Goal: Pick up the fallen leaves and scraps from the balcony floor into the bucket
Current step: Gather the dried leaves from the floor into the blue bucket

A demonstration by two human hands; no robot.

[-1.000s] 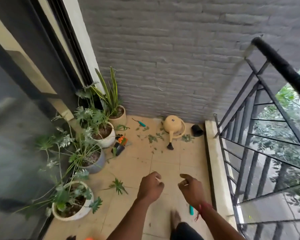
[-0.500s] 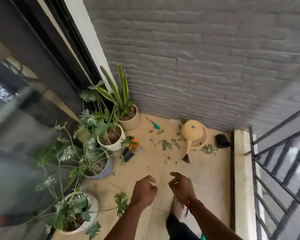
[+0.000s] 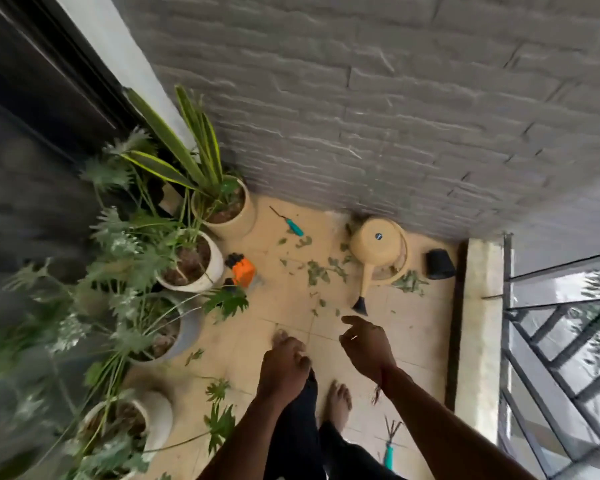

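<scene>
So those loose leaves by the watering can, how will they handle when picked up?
The leaf scraps look small, thin and flat: probably light and floppy. Lying scattered on the tiles, they would likely slide if pushed.

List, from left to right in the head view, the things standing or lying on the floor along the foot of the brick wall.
In order: tan pot with the striped plant, teal-handled tool, yellow watering can, small black pot.
</scene>
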